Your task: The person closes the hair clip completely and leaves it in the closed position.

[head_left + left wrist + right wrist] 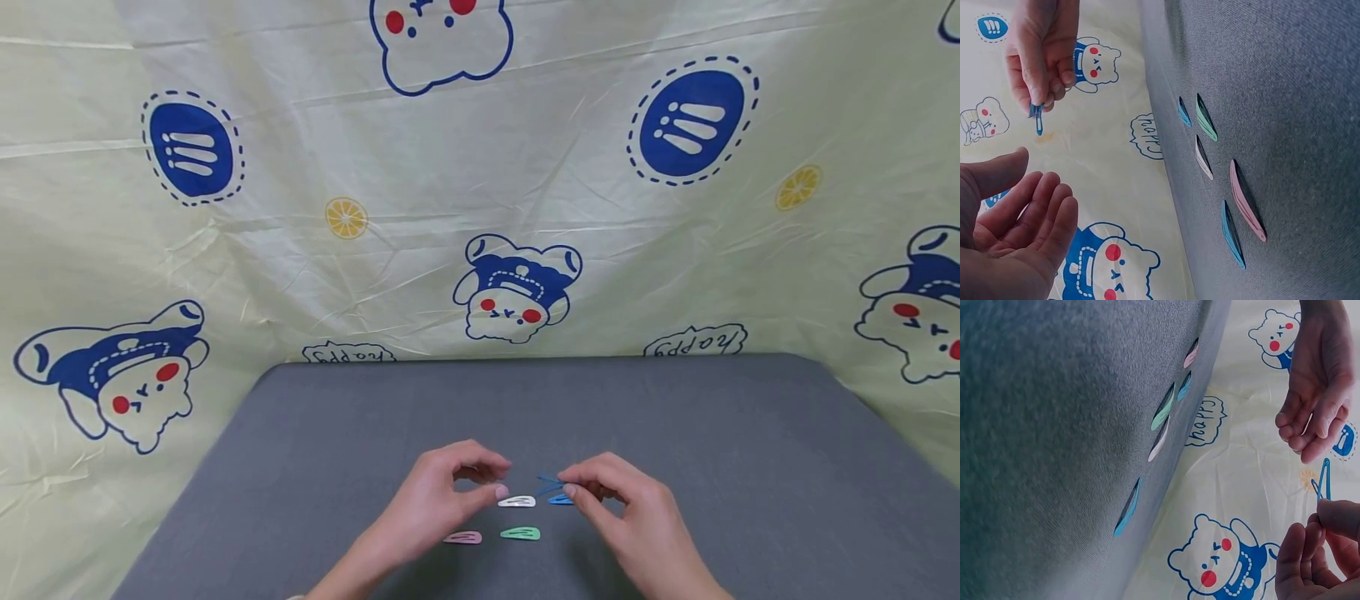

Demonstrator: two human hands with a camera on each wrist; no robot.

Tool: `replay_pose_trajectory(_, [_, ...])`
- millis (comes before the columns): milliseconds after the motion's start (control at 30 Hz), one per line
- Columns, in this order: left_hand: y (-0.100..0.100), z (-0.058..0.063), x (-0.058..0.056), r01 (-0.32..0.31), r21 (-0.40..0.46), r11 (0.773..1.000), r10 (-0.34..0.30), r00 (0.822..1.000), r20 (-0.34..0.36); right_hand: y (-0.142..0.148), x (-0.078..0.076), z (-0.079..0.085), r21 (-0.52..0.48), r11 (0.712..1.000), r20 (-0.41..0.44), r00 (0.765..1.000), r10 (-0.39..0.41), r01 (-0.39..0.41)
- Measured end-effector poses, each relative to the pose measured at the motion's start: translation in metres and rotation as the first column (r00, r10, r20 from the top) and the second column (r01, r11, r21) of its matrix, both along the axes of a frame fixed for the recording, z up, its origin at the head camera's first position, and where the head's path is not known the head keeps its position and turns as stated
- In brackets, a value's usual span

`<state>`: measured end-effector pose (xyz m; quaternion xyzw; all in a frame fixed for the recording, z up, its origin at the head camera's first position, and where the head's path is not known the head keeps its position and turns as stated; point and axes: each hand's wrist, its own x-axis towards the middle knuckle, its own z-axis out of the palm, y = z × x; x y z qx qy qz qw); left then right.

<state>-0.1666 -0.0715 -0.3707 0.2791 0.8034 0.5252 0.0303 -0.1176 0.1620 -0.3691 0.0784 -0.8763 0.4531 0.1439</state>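
My right hand [633, 512] pinches a blue snap hair clip [550, 483] between thumb and fingertips, above the table. In the right wrist view, the held clip [1326, 478] points up with its two parts spread. Left of it, my left hand [435, 496] is in the air, thumb and fingers apart, holding nothing. Beneath the hands lie a white clip [517, 502], a green clip [520, 533], a pink clip [463, 538] and a blue clip [560, 500]. Another blue clip [1233, 234] shows in the left wrist view; the left hand seems to hide it from the head view.
The clips lie on a grey cloth-covered table [360, 417]. Behind it and along its sides hangs a pale curtain [300, 283] printed with cartoon bears, blue badges and orange slices.
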Motion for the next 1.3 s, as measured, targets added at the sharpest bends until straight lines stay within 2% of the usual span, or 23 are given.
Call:
replay_pose_trajectory(233, [-0.001,-0.001,0.002,-0.002,-0.001,1.000,0.002,1.000,0.017,-0.004,0.000,-0.001,0.003,0.999,0.100,0.994,-0.051,0.051])
replay_pose_trajectory(333, [-0.001,-0.001,0.003,-0.007,-0.005,1.000,0.007,1.000,0.014,-0.004,-0.001,-0.002,-0.011,0.999,0.099,0.994,-0.050,0.052])
replay_pose_trajectory(500, [0.002,-0.002,0.005,-0.008,0.003,1.000,0.008,1.000,-0.001,-0.002,-0.001,-0.006,-0.026,0.999,0.031,0.999,-0.028,0.029])
replay_pose_trajectory(667, [0.006,-0.005,0.009,-0.005,0.021,1.000,0.004,1.000,0.029,0.000,-0.002,-0.013,-0.044,0.999,-0.090,0.996,0.024,-0.028])
replay_pose_trajectory(767, [0.008,-0.007,0.009,-0.004,0.004,1.000,0.004,0.999,-0.035,-0.001,-0.001,-0.014,-0.044,0.998,-0.160,0.986,0.044,-0.052])
replay_pose_trajectory(900, [0.012,-0.011,0.010,-0.005,0.009,1.000,0.006,0.991,-0.134,-0.004,0.000,-0.014,-0.032,0.998,-0.196,0.979,0.045,-0.052])
replay_pose_trajectory(1067, [0.016,-0.014,0.013,0.024,0.059,0.998,-0.014,0.985,-0.169,-0.008,0.001,-0.015,0.005,0.999,-0.233,0.971,0.050,-0.050])
replay_pose_trajectory(1300, [0.017,-0.016,0.015,0.052,0.089,0.995,-0.031,0.974,-0.223,-0.011,0.003,-0.019,0.029,0.997,-0.310,0.947,0.080,-0.074])
